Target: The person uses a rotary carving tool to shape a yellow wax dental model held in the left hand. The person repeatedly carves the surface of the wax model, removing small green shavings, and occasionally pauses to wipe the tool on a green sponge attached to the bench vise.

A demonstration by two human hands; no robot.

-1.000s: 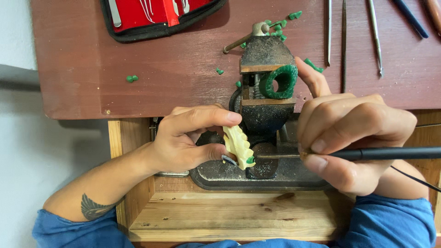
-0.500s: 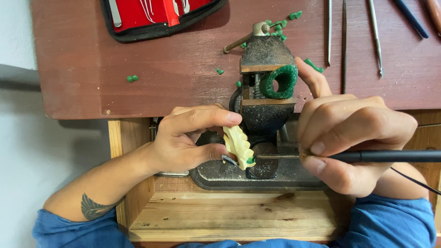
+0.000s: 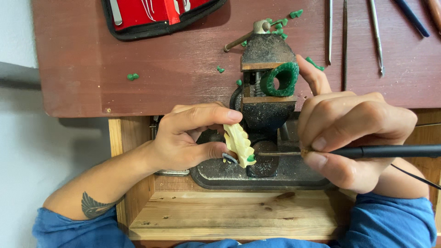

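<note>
The left hand pinches a pale yellow carved piece between thumb and forefinger, holding it just in front of a small dark vise that stands on an oval base. A green dab sits at the piece's lower end. The right hand is closed around a black pen tool, gripped like a pencil, with its thin metal tip pointing left and reaching the lower end of the piece; a thin black cord runs off from the tool toward the right edge. The right forefinger is stretched up beside a green wax ring clamped in the vise. Green wax bits lie scattered on the reddish-brown bench, some near the vise top, one pair well to the left. At the top left, a flat pouch, red inside with a black border, lies open and holds slim metal tools. At the top right several thin metal tools lie side by side. Below the bench, a bare wooden tray carries the vise base. Both sleeves are blue
</note>
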